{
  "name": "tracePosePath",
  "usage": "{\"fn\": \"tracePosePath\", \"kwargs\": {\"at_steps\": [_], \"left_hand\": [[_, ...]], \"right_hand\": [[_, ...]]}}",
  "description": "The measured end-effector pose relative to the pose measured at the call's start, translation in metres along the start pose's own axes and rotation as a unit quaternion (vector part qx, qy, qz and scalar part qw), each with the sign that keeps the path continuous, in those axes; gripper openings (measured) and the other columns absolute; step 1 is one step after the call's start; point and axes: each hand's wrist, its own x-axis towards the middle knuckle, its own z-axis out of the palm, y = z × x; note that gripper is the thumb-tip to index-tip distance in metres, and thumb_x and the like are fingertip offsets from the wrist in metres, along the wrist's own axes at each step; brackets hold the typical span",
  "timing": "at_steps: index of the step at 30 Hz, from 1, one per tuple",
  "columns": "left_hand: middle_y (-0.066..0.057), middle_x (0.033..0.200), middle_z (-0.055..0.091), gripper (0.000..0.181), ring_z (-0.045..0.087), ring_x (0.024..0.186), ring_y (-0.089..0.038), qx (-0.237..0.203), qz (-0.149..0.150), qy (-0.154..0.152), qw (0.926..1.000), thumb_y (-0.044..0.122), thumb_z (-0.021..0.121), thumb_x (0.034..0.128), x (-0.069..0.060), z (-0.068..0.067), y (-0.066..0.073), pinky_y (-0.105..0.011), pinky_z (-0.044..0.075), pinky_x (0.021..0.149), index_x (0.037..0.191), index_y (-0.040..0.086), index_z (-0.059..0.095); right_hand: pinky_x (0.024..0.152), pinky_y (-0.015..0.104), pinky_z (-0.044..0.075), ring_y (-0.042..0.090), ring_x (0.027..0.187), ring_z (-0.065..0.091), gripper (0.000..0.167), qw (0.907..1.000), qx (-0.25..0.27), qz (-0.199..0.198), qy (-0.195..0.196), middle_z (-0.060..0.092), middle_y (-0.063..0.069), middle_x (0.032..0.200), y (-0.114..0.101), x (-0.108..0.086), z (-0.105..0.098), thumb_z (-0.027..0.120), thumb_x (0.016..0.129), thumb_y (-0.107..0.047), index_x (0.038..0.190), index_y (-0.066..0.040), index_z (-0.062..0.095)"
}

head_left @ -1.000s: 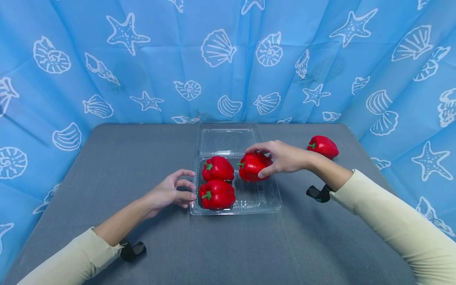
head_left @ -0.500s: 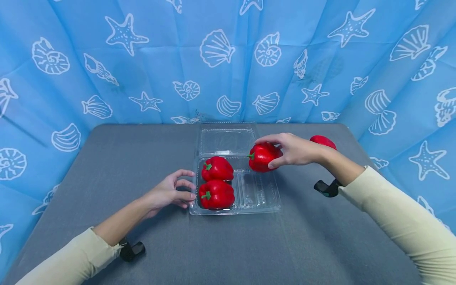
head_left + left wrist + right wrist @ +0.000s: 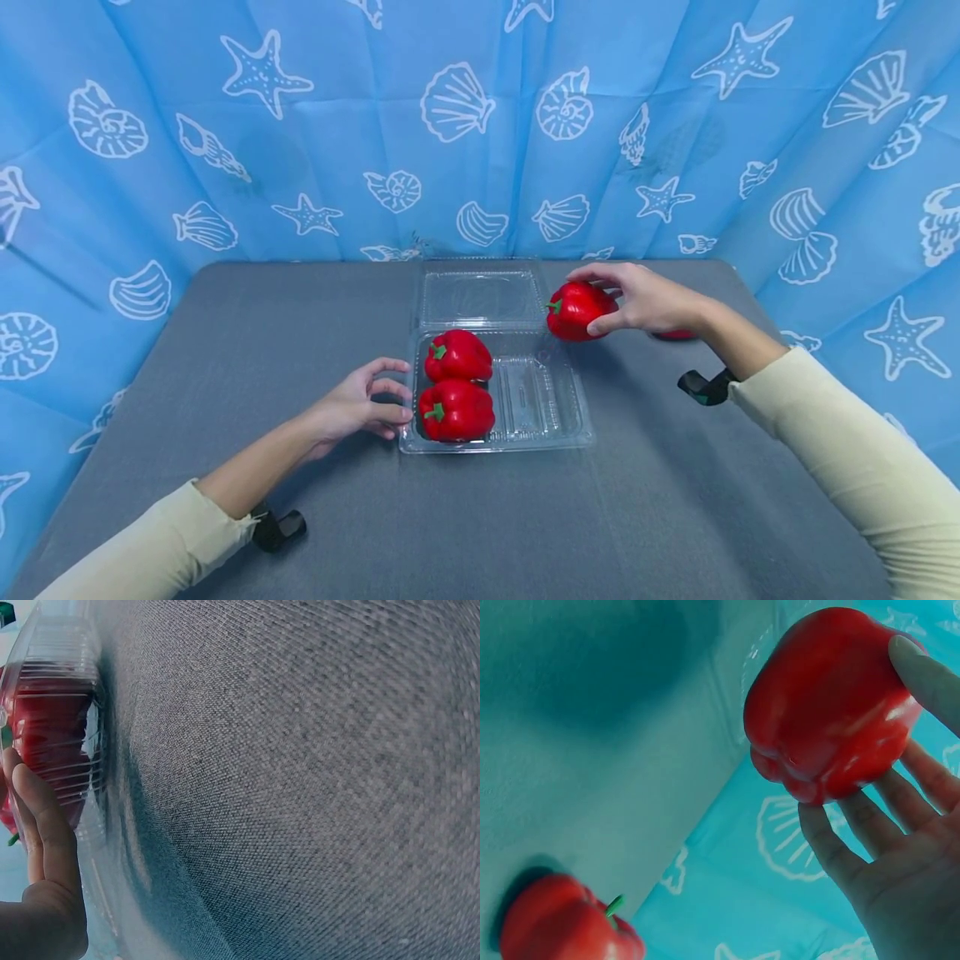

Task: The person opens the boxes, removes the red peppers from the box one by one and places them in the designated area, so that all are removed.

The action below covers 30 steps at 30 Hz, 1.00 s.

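Two red bell peppers (image 3: 457, 410) with green stems lie one in front of the other in the left half of a clear plastic clamshell box (image 3: 543, 408). Its lid (image 3: 480, 298) is folded back behind it. My left hand (image 3: 360, 407) touches the box's left rim with fingers nearly straight. In the right hand (image 3: 652, 298), a third red bell pepper (image 3: 576, 313) is gripped between thumb and fingers, raised off the table just beyond the box's back right corner. The right wrist view shows thumb and fingertips around this bell pepper (image 3: 832, 705).
Another red bell pepper (image 3: 562, 922) lies on the table, mostly hidden behind the right arm in the head view. The grey table (image 3: 300, 317) meets a blue shell-patterned curtain (image 3: 480, 125) at the back and sides.
My right hand has lifted the bell pepper out of the box's right half and carried it right and back. The left hand has stayed at the rim.
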Motion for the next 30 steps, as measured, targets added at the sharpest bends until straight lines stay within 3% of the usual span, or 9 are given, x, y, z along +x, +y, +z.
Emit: {"fn": "tracePosePath", "kwargs": {"at_steps": [11, 23, 30], "left_hand": [[-0.017, 0.121, 0.060, 0.062, 0.069, 0.085, -0.024, 0.003, -0.004, 0.003, 1.0000, 0.008, 0.069, 0.0906, 0.001, 0.001, 0.000, -0.035, 0.058, 0.076, 0.142, 0.008, 0.035], [-0.017, 0.121, 0.060, 0.062, 0.070, 0.085, -0.024, 0.005, -0.006, 0.005, 1.0000, 0.009, 0.070, 0.0907, 0.002, 0.001, 0.000, -0.035, 0.057, 0.075, 0.142, 0.008, 0.034], [-0.016, 0.120, 0.060, 0.062, 0.069, 0.084, -0.024, 0.005, -0.005, 0.004, 1.0000, 0.008, 0.069, 0.0907, 0.001, 0.001, 0.000, -0.035, 0.057, 0.075, 0.142, 0.008, 0.035]], "right_hand": [[0.092, 0.057, 0.051, 0.044, 0.128, 0.045, 0.077, 0.9984, 0.012, 0.031, 0.046, 0.047, 0.021, 0.143, 0.030, -0.003, -0.009, 0.085, 0.077, -0.008, 0.144, -0.006, 0.047], [0.099, 0.058, 0.045, 0.041, 0.127, 0.047, 0.073, 0.9953, 0.016, 0.041, 0.087, 0.048, 0.021, 0.143, 0.066, -0.004, 0.001, 0.083, 0.081, -0.013, 0.144, -0.003, 0.047], [0.092, 0.054, 0.048, 0.038, 0.122, 0.047, 0.073, 0.9920, 0.001, 0.055, 0.114, 0.049, 0.019, 0.141, 0.079, -0.008, 0.005, 0.081, 0.082, -0.021, 0.145, -0.005, 0.047]]}}
